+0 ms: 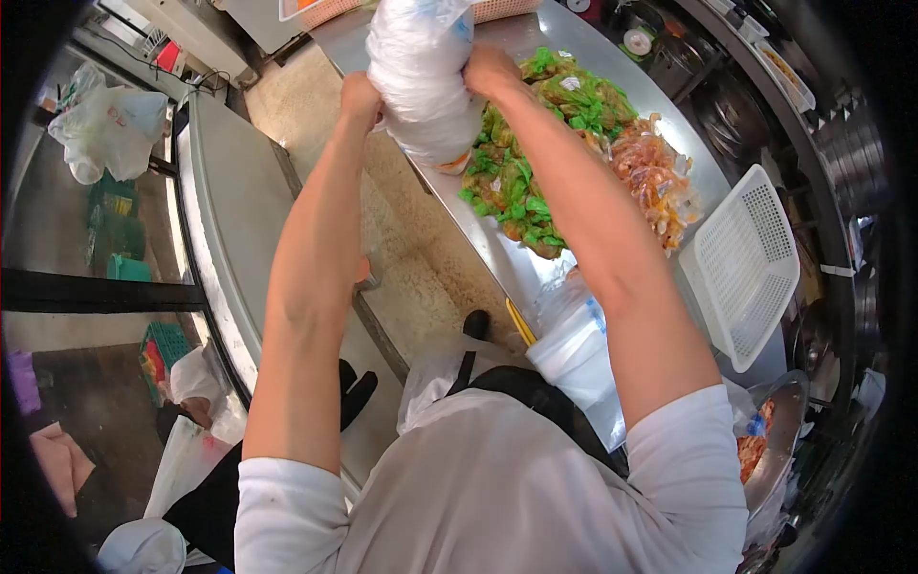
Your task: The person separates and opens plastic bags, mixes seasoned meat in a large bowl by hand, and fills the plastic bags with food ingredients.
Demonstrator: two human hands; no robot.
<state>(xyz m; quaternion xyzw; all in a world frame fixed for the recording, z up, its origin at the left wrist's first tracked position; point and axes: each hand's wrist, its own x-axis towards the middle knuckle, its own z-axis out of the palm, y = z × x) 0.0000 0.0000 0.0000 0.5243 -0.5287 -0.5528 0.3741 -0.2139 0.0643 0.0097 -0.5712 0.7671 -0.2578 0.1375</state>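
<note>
A tall stack of white plastic-wrapped items (418, 81) stands upright at the top centre, near the edge of the metal table (574, 29). My left hand (360, 99) is closed against its left side, with what the fingers pinch too small to make out. On the stack's right side is my right hand (490, 71), its fingers bent against the plastic and partly hidden. Green-tied bags of food (521, 187) lie beside the stack, partly behind my right forearm. Clear bags with orange-brown contents (655, 177) are to their right.
A white perforated basket (746, 268) sits at the right table edge, with a metal bowl of reddish food (779, 450) below it. Flat plastic bags (583, 359) lie near my waist. Pink baskets (330, 10) are at the top. Shelving lines the right.
</note>
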